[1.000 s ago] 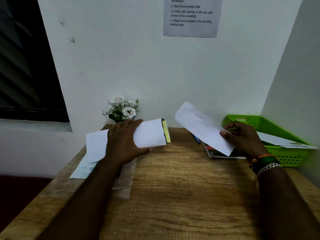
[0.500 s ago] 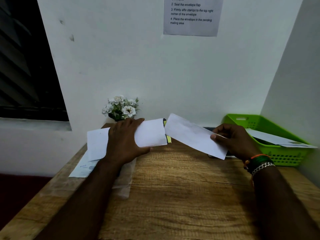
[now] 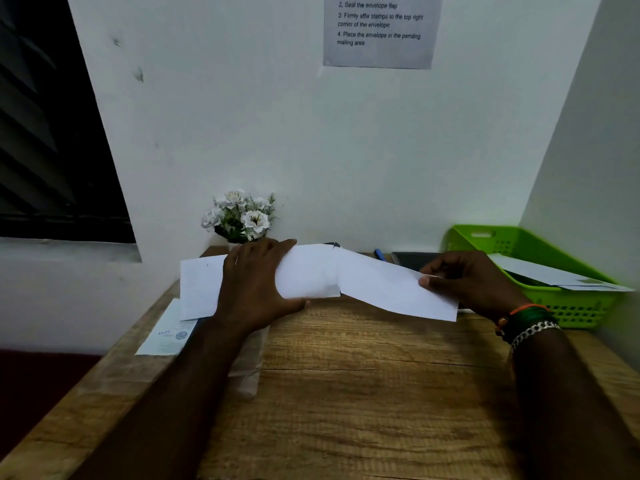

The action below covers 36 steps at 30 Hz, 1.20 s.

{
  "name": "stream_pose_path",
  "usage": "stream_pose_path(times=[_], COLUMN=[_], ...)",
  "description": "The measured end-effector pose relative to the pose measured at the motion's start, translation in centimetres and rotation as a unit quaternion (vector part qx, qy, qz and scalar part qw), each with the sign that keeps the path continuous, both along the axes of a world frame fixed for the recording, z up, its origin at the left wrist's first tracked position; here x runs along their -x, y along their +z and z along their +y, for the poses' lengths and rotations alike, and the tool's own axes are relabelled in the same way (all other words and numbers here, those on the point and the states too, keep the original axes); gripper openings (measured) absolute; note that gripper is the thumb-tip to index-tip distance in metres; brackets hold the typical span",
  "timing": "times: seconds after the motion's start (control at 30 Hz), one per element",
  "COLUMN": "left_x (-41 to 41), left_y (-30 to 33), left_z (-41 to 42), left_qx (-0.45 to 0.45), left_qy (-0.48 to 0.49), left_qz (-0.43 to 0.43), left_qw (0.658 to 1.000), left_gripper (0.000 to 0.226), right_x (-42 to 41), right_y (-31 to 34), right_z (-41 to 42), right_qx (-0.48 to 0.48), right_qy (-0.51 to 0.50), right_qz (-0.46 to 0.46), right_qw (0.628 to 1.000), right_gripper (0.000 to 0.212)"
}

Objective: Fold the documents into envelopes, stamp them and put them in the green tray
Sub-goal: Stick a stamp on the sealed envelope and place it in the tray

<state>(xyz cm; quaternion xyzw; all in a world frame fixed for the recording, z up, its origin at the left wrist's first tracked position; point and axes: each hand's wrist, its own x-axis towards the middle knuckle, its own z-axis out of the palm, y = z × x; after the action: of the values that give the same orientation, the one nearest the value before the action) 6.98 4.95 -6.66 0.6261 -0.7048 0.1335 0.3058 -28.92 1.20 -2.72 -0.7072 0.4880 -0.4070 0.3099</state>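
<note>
1. While my left hand [image 3: 258, 282] curls around the envelope [image 3: 304, 271], fingers over its top and thumb under its lower edge, I hold it just above the wooden table [image 3: 363, 393].
2. My right hand [image 3: 474, 282] pinches the folded document [image 3: 388, 285] at its right end, thumb on top and fingers curled behind.
3. The document slopes down to the right, and its left end meets the envelope's right-hand end; I cannot tell whether it is inside.
4. The green tray [image 3: 540, 244] sits at the table's right edge, beside my right hand, with a white envelope [image 3: 550, 273] lying in it.
5. Another sheet of paper [image 3: 166, 336] lies flat on the table under my left wrist.
6. A small bunch of white flowers [image 3: 242, 216] stands against the wall behind my left hand.
7. A printed notice [image 3: 381, 29] is on the wall above.
</note>
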Motion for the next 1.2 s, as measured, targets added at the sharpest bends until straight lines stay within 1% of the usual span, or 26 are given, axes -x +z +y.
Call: stream_pose_path(times=[0.2, 0.27, 0.67, 0.83, 0.97, 1.03, 1.13, 1.2], left_x=[0.7, 0.8, 0.8, 1.6, 3.3, 4.1, 4.2, 3.7], left_y=[0.0, -0.1, -0.2, 0.0, 0.0, -0.2, -0.3, -0.1], left_z=[0.2, 0.2, 0.2, 0.5, 1.1, 1.2, 1.2, 1.2], left_qx=[-0.008, -0.002, 0.003, -0.010, -0.039, -0.043, -0.046, -0.035], left_qy=[-0.020, -0.025, -0.039, -0.082, -0.098, -0.088, -0.072, -0.062], left_qz=[-0.016, -0.019, -0.012, -0.028, -0.049, -0.060, -0.061, -0.056], left_qw=[1.000, 1.000, 0.999, 0.996, 0.993, 0.993, 0.994, 0.996], left_gripper=[0.107, 0.106, 0.105, 0.105, 0.107, 0.110, 0.110, 0.108], right_x=[1.2, 1.4, 1.9, 0.7, -1.0, -2.9, -5.6, -5.7], right_y=[0.1, 0.1, -0.2, 0.0, -0.2, -0.7, -1.6, -1.4], right_z=[0.0, -0.1, -0.5, -0.2, -0.4, -0.3, 0.2, 0.3], right_qx=[-0.003, 0.001, -0.002, 0.020, 0.100, 0.130, 0.123, 0.113], right_qy=[-0.003, -0.001, -0.011, 0.011, -0.022, -0.026, -0.007, -0.010], right_qz=[-0.004, 0.008, 0.024, 0.068, 0.030, 0.011, -0.035, -0.090], right_qw=[1.000, 1.000, 1.000, 0.997, 0.994, 0.991, 0.992, 0.989], right_gripper=[0.006, 0.006, 0.006, 0.007, 0.009, 0.005, 0.015, 0.016])
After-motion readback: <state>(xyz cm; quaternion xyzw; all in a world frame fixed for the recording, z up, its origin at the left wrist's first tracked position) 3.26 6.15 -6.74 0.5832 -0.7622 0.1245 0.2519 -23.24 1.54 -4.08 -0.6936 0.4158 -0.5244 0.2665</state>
